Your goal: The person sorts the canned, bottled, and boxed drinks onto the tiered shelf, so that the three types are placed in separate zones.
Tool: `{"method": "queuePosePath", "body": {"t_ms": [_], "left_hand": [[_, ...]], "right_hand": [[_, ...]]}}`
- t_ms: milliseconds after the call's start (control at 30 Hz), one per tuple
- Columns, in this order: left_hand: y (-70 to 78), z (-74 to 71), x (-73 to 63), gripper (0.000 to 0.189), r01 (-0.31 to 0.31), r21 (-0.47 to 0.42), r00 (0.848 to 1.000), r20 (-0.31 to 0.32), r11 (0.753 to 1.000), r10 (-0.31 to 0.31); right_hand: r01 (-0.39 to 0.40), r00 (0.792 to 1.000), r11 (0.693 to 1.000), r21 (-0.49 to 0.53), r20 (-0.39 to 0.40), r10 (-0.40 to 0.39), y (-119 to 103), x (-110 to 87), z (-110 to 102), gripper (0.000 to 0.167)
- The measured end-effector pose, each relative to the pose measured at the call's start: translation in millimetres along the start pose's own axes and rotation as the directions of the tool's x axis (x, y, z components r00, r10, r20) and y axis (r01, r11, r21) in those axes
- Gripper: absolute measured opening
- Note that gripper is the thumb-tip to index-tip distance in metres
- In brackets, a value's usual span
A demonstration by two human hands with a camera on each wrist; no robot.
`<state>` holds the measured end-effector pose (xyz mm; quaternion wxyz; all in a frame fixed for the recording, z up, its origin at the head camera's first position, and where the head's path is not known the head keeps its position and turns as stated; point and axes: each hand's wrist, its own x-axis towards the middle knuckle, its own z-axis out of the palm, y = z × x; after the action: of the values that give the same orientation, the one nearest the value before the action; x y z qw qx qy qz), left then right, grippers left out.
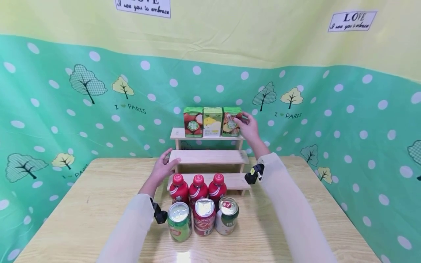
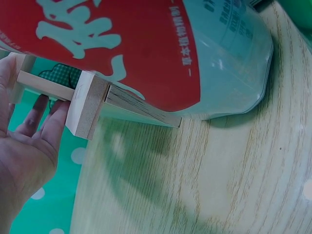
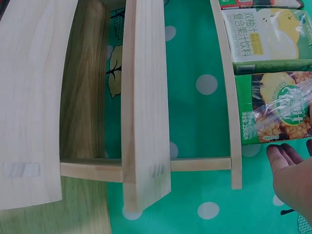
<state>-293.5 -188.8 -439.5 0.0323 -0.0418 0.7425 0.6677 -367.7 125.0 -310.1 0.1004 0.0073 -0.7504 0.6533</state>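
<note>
While the left hand point(image 1: 162, 168) curls its fingers point(image 2: 56, 121) round the wooden rack point(image 1: 208, 156), the right hand point(image 1: 250, 129) pinches the rightmost carton point(image 1: 229, 128).

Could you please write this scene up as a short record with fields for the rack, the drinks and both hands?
Rack: wooden rack, three steps, on a table
Top step: three juice boxes side by side
Bottles: three red-capped bottles, in a row on the table before the rack
Cans: three cans, in a row nearer the person
Left hand: grips the middle step at its left end
Right hand: holds the right juice box
</note>
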Motion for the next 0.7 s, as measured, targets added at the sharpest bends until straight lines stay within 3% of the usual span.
{"method": "queuePosePath", "body": {"t_ms": [433,700], "left_hand": [[-3.7,-0.8,0.3,0.081,-0.018,0.001,1.000,0.000,1.000,0.018],[-2.6,-0.1,1.3,0.079,-0.015,-0.005,1.000,0.007,1.000,0.015]], "right_hand": [[-0.031,0.999,0.999,0.019,-0.026,0.032,14.2,-9.8,-15.7,0.054],[0.001,1.000,0.999,0.035,-0.021,0.000,23.7,-20.2,-21.1,0.049]]}}
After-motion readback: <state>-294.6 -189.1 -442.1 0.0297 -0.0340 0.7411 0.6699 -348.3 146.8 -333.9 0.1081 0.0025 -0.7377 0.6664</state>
